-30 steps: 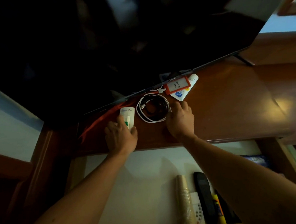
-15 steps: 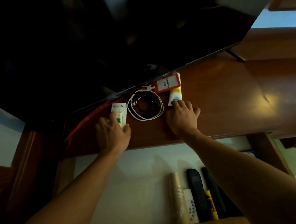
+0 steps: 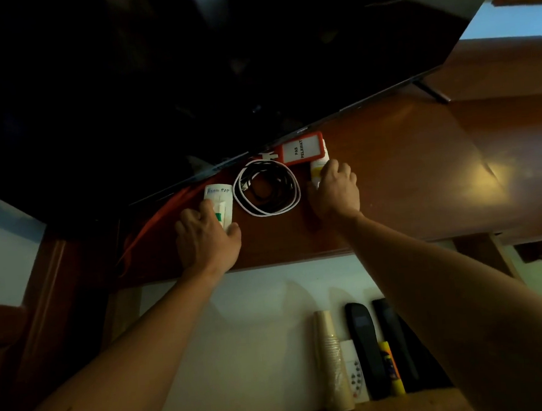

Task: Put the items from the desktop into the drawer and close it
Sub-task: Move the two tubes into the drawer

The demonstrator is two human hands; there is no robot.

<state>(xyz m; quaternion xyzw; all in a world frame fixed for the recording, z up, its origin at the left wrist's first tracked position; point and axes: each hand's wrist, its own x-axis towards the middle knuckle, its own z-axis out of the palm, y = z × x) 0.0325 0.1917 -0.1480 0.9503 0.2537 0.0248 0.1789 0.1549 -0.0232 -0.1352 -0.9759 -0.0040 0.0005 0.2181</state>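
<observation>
On the brown desktop [image 3: 406,180], under the screen's lower edge, lie a white hand-labelled remote [image 3: 219,194], a coil of white and black cables [image 3: 266,186], a red badge holder [image 3: 301,148] and a white tube [image 3: 317,168] partly under the badge. My left hand [image 3: 206,238] grips the near end of the white remote, thumb on its right side. My right hand [image 3: 336,191] is curled over the near end of the tube and hides most of it. The drawer [image 3: 239,320] stands open below the desk edge.
A large dark screen [image 3: 221,64] overhangs the back of the desk. A red lanyard strap [image 3: 155,226] trails left. In the drawer's near right lie a stack of paper cups [image 3: 332,361], black remotes [image 3: 364,343] and a glue stick [image 3: 390,367].
My right hand has moved from the edge of the cable coil rightward and onto the white tube. My left hand has stayed on the white remote.
</observation>
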